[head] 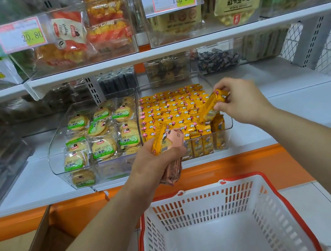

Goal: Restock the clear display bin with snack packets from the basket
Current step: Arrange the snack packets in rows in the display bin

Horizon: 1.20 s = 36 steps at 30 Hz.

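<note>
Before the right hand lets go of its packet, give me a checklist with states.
1. Grip: right hand pinches yellow packet, ok.
2. Position: packet over clear bin, ok.
3. Free slot beneath: cannot tell.
4. Reserve: left hand grips spare packets, ok.
5. Match: spare packets include pink ones, not ok.
6. Emptied: basket shows no packets, ok.

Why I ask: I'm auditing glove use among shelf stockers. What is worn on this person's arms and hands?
Nothing is visible on them. The left hand and right hand have no gloves. The left forearm and right forearm show no sleeves up to the frame edge. No watch or bracelet shows at either wrist, and no ring on the fingers in view.
</note>
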Motion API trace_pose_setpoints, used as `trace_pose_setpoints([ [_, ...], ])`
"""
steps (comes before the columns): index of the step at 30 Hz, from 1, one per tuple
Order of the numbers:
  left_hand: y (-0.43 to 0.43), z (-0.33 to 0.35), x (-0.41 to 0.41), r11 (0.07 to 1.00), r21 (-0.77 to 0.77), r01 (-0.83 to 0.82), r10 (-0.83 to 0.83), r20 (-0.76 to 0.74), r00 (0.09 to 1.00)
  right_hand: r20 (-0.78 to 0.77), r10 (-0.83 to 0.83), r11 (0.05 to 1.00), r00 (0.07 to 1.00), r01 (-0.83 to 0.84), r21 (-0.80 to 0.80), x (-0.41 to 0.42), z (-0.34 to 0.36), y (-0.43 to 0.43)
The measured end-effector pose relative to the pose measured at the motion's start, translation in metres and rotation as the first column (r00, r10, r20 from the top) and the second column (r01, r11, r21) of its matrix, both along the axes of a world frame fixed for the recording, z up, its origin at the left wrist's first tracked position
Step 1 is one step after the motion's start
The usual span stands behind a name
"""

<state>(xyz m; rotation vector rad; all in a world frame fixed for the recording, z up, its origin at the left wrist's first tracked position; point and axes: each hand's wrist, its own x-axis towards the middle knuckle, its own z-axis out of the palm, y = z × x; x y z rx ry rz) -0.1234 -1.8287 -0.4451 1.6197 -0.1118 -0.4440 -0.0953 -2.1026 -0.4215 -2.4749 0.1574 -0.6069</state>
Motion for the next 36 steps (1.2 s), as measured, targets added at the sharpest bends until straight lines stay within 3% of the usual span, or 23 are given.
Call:
trace_pose_setpoints([
  [5, 0.003, 0.001, 0.001, 1.0, 0.003, -0.01, 0.01, 0.003, 1.0, -0.086, -0.082, 0.996, 0.993, 0.079, -0.04, 0.0, -0.006, -0.012],
  [8, 0.004, 0.0, 0.0, 1.0, 0.0, 0.002, -0.002, 0.014, 1.0, -0.082, -0.001, 0.993, 0.997, -0.009, -0.115, -0.003, -0.005, -0.004],
  [11, 0.002, -0.001, 0.0, 1.0, 0.004, -0.014, 0.014, 0.01, 1.0, -0.095, 0.059, 0.953, 0.994, -0.084, -0.292, -0.003, -0.008, 0.008],
  [18, -0.001, -0.003, 0.002, 1.0, 0.015, -0.016, 0.016, 0.009, 1.0, -0.13, 0.018, 0.898, 0.991, -0.073, -0.434, 0.003, -0.013, 0.018],
  [24, -0.002, -0.003, 0.002, 0.999, 0.035, -0.015, 0.015, 0.01, 1.0, -0.05, -0.028, 0.907, 0.998, 0.004, -0.422, 0.006, -0.016, 0.016],
  [30, -0.003, -0.002, -0.001, 1.0, 0.021, -0.022, 0.022, -0.007, 1.0, -0.152, 0.01, 0.89, 0.988, -0.078, -0.448, 0.011, -0.019, 0.017],
  [36, -0.003, -0.003, 0.001, 1.0, 0.017, -0.023, 0.023, -0.009, 1.0, -0.225, 0.064, 0.929, 0.972, -0.14, -0.342, 0.01, -0.015, 0.005],
])
